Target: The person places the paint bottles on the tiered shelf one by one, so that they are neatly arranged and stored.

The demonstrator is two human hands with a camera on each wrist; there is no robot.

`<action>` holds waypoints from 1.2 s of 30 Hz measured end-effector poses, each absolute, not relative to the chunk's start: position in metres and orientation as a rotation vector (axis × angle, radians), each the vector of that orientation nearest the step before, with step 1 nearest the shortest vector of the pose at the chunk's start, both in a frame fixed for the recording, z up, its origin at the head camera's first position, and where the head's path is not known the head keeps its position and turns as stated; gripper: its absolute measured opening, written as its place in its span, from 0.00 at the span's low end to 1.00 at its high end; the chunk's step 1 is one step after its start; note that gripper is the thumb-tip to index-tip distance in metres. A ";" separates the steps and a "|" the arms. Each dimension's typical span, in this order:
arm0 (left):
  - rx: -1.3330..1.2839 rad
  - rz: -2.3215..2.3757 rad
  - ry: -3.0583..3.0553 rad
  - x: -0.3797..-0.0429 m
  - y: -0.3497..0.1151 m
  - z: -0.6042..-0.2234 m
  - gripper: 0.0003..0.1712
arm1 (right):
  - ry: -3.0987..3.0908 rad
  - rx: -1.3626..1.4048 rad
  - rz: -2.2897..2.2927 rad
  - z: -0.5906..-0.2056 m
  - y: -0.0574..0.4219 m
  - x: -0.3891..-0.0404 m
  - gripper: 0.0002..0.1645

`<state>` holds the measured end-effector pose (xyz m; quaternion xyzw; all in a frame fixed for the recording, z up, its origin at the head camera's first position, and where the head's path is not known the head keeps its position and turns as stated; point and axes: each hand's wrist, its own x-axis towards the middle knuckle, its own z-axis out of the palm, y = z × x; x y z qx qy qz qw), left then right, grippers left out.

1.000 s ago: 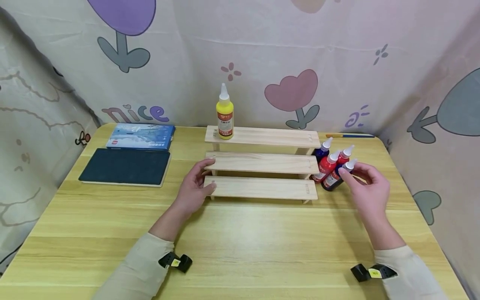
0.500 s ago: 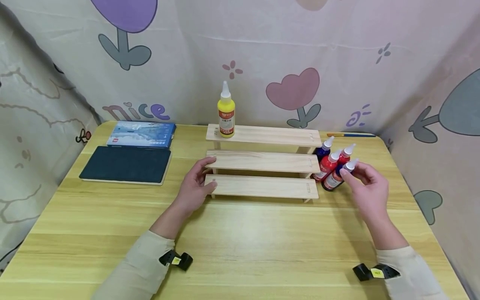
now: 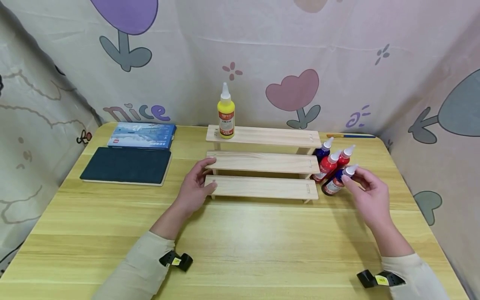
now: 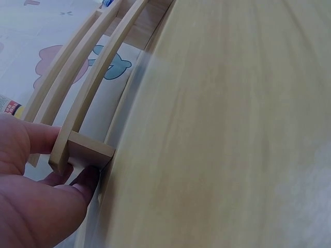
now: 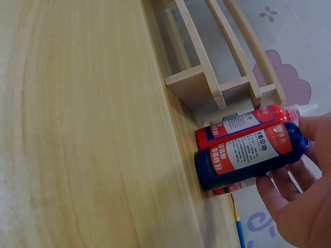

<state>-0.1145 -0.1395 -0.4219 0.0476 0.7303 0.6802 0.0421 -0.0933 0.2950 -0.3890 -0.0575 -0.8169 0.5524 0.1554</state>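
My left hand grips the left end of a three-tier wooden stand, fingers and thumb around the lower two tiers. In the left wrist view its fingers curl about the stand's end. At the stand's right end, my right hand holds a dark blue ink bottle near its white cap; the bottle leans toward the hand. Right behind it are two red bottles and another blue bottle. A yellow bottle stands upright on the top tier's left end.
A dark green notebook and a blue box lie at the table's back left. A paintbrush lies along the back right edge. Patterned cloth hangs behind the table.
My right hand has drawn the dark blue bottle slightly toward me, away from the red bottles, and it leans more. The left hand stays on the stand.
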 end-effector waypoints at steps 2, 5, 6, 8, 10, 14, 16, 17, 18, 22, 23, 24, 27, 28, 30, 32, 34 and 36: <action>0.143 2.080 2.237 -0.114 -0.140 -0.422 0.38 | -2.344 -0.171 1.564 -0.390 0.295 -0.093 0.18; 0.142 2.079 2.238 -0.114 -0.140 -0.421 0.38 | -2.334 -0.194 1.545 -0.392 0.294 -0.093 0.20; 0.144 2.079 2.237 -0.114 -0.139 -0.422 0.38 | -2.333 -0.203 1.529 -0.393 0.293 -0.093 0.20; 0.146 2.080 2.236 -0.114 -0.139 -0.422 0.38 | -2.311 -0.222 1.536 -0.395 0.293 -0.093 0.20; 0.148 2.082 2.234 -0.114 -0.139 -0.422 0.38 | -2.271 -0.235 1.561 -0.395 0.292 -0.093 0.19; 0.148 2.083 2.233 -0.115 -0.140 -0.423 0.38 | -2.207 -0.270 1.633 -0.394 0.291 -0.091 0.18; 0.147 2.082 2.233 -0.115 -0.140 -0.423 0.38 | -2.191 -0.286 1.665 -0.392 0.291 -0.090 0.17; 0.147 2.083 2.232 -0.115 -0.140 -0.423 0.38 | -2.182 -0.297 1.682 -0.391 0.291 -0.089 0.17; 0.146 2.083 2.232 -0.114 -0.140 -0.423 0.38 | -2.173 -0.304 1.700 -0.390 0.291 -0.088 0.17; 0.151 2.093 2.224 -0.114 -0.140 -0.422 0.38 | -2.131 -0.313 1.774 -0.384 0.292 -0.083 0.18; 0.154 2.097 2.222 -0.114 -0.140 -0.422 0.38 | -2.117 -0.311 1.792 -0.382 0.292 -0.082 0.18; 0.158 2.097 2.221 -0.114 -0.140 -0.421 0.38 | -2.102 -0.305 1.810 -0.380 0.293 -0.081 0.18; 0.165 2.099 2.218 -0.114 -0.140 -0.421 0.38 | -2.069 -0.280 1.850 -0.373 0.293 -0.077 0.18; 0.166 2.098 2.219 -0.114 -0.140 -0.421 0.38 | -2.058 -0.274 1.863 -0.370 0.292 -0.076 0.18; 0.166 2.096 2.221 -0.114 -0.140 -0.421 0.38 | -2.039 -0.249 1.881 -0.364 0.292 -0.074 0.19; 0.168 2.097 2.221 -0.114 -0.141 -0.422 0.38 | -2.020 -0.221 1.887 -0.358 0.291 -0.073 0.19; 0.170 2.098 2.221 -0.115 -0.141 -0.423 0.38 | -1.998 -0.186 1.894 -0.352 0.290 -0.073 0.18; 0.170 2.099 2.221 -0.115 -0.141 -0.423 0.38 | -1.973 -0.149 1.898 -0.346 0.289 -0.074 0.18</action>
